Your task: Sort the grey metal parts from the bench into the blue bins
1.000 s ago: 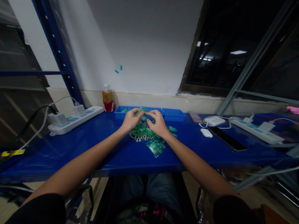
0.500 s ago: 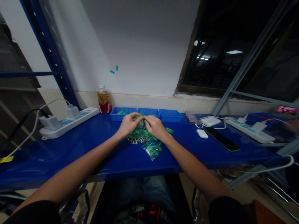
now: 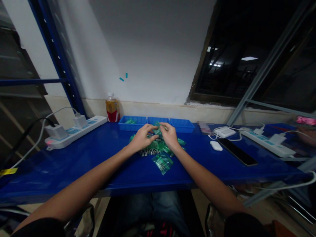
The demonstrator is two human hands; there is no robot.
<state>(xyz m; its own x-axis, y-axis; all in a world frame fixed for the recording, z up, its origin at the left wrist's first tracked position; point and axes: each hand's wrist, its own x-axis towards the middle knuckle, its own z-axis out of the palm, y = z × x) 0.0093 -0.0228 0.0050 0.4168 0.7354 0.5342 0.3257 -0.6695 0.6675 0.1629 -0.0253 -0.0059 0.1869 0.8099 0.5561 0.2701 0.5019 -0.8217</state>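
Left hand (image 3: 144,136) has opened wider — thumb, fingers parted. Right hand (image 3: 169,134) pinches green packet (image 3: 157,131) between hands, roughly upright, long axis finger-hidden. Beyond fingers, blue trays (image 3: 184,127); below fingers, packet pile (image 3: 160,144) — metal pieces (image 3: 148,152) nearer.

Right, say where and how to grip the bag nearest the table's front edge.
Pinching the bag by its near corner, coming from the front edge, looks best: it lies flat, that corner points there, and its far side is close to the pile.
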